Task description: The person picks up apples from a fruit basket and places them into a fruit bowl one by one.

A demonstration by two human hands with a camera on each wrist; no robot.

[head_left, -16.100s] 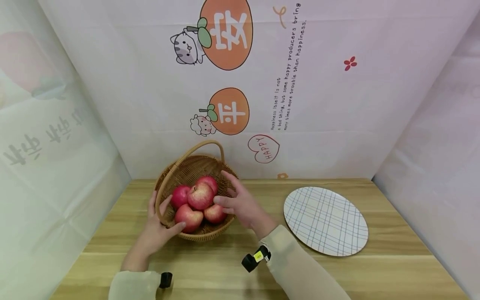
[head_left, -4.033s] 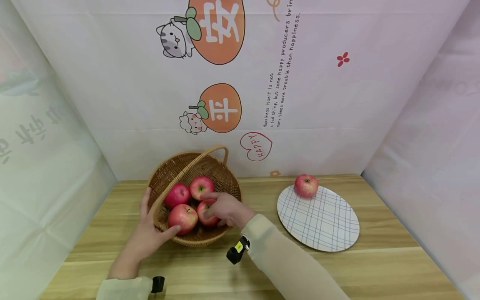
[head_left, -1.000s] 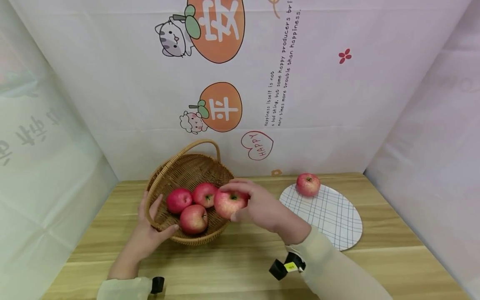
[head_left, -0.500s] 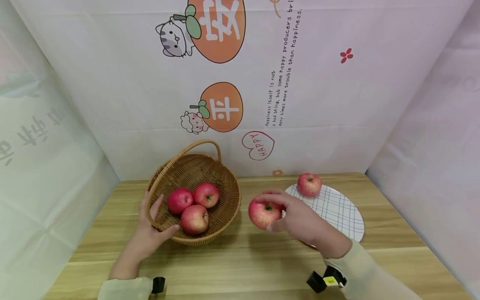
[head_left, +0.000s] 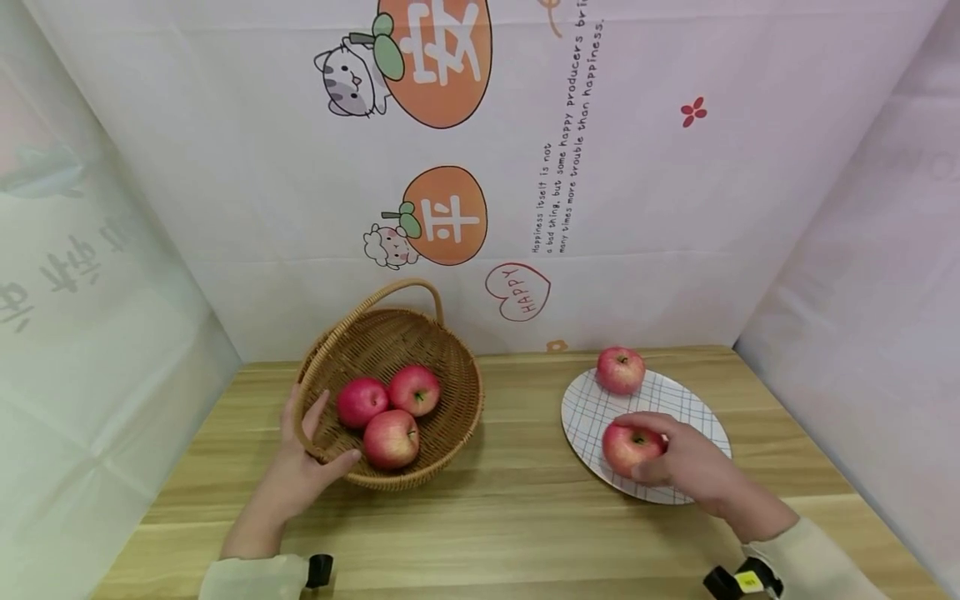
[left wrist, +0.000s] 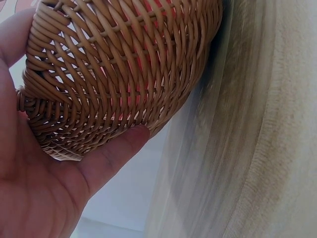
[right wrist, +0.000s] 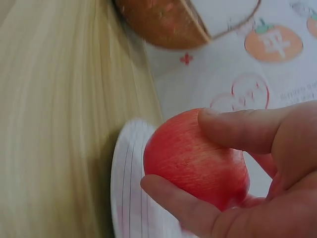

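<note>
My left hand (head_left: 298, 471) grips the rim of a brown wicker basket (head_left: 459, 398) at the left, close to where the arched handle joins. In the left wrist view, a finger lies along the woven outer wall (left wrist: 114, 74). Three red apples sit in the basket, the frontmost apple (head_left: 392, 439) nearest my left thumb. Over the white plaid plate (head_left: 682, 402), my right hand (head_left: 697, 468) holds another apple (head_left: 628, 448) between thumb and fingers. The right wrist view shows that apple close above the plate. One more apple (head_left: 621, 370) sits on the plate's far edge.
The wooden table (head_left: 517, 517) extends between basket and plate. A printed white backdrop (head_left: 637, 250) rises behind, and white side sheets (head_left: 112, 350) close in the left and right.
An apple has been moved onto the plate's far edge. My right hand has taken a second apple out of the basket and carried it right, over the plate. My left hand stays on the basket.
</note>
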